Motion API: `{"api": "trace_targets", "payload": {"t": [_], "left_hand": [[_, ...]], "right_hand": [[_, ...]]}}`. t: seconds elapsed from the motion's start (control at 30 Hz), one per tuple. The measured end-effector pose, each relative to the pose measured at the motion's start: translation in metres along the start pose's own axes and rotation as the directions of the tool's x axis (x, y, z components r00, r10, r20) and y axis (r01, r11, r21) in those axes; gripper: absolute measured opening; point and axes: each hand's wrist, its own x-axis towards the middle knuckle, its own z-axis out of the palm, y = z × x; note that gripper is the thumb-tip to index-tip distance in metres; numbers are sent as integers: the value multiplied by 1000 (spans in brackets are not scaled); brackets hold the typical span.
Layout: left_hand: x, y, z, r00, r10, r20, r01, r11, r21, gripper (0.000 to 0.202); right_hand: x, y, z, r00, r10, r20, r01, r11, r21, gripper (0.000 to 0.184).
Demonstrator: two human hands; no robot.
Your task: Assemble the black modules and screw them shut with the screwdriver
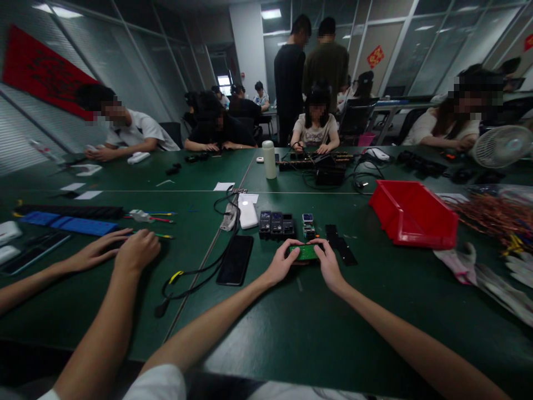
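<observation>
A small green circuit board lies on the dark green table in front of me. My left hand grips its left end and my right hand grips its right end, fingers curled over the board's edges. Just beyond the board stand a row of small black modules and one module with a blue top. A black strip lies right of the board. A dark phone rests flat to the left of my left hand.
A red plastic bin sits at right, beside bundled copper wires and white gloves. A neighbour's two forearms and hands rest at left near blue strips. Cables, a white power strip and a bottle lie further back.
</observation>
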Motion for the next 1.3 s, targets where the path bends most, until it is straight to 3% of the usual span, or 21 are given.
{"api": "trace_targets", "payload": {"t": [0.57, 0.7, 0.87, 1.3], "left_hand": [[0, 1, 1, 1000, -16, 4, 16, 1000, 14, 33], [-1, 2, 1, 1000, 7, -1, -7, 993, 120, 39], [-3, 4, 0, 989, 149, 1, -140, 930, 341, 53], [-6, 2, 1, 981, 194, -32, -167, 907, 388, 49]], "right_hand": [[0, 6, 1, 1000, 0, -12, 0, 999, 38, 21], [-1, 5, 1, 1000, -18, -13, 18, 1000, 11, 23], [-2, 1, 2, 999, -30, -21, 29, 999, -16, 25], [-8, -4, 3, 999, -41, -1, 41, 996, -83, 28]]}}
